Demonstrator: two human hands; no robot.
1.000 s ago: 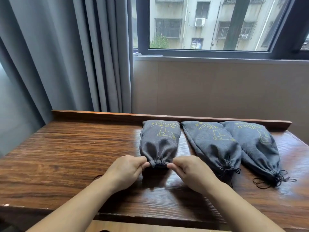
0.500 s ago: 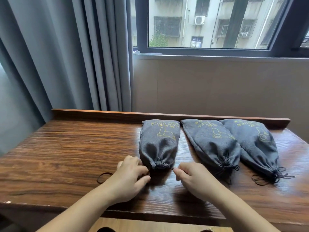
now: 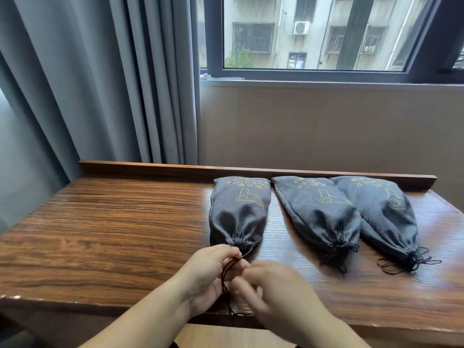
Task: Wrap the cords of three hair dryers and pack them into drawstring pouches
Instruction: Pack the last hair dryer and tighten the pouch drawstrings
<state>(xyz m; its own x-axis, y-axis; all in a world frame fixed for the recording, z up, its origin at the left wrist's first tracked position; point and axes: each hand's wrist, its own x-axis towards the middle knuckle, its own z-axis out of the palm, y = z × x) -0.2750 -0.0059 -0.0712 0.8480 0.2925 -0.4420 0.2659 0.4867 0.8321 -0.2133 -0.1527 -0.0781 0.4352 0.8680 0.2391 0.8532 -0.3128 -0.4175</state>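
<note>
Curtain (image 3: 100, 79), grey, heavy, hung in deep vertical folds at far left; window (image 3: 313, 33) with dark frame set beside it, a pale wall panel (image 3: 326, 126) below the sill.

Bench (image 3: 100, 234), brown wood with strong lengthwise grain, glossy, a raised lip along its far edge.

Three drawstring pouches, grey woven cloth, each printed in yellow with a dryer outline and lettering, laid in a row toward the far right of the bench, gathered mouths toward the viewer. All are bulged as if filled; contents are hidden. Right pouch (image 3: 381, 214) and middle pouch (image 3: 319, 212) are angled, touching along one side, their black cords knotted and loose ends spread on the wood. Left pouch (image 3: 241, 212) is set apart, mouth cinched.

Drawstring (image 3: 227, 272) of the left pouch, thin black cord, is run from the mouth down between the hands.

Left hand (image 3: 208, 275) is curled, the cord pinched at its fingertips. Right hand (image 3: 273, 287) is blurred, close against the left; its grip cannot be told.
</note>
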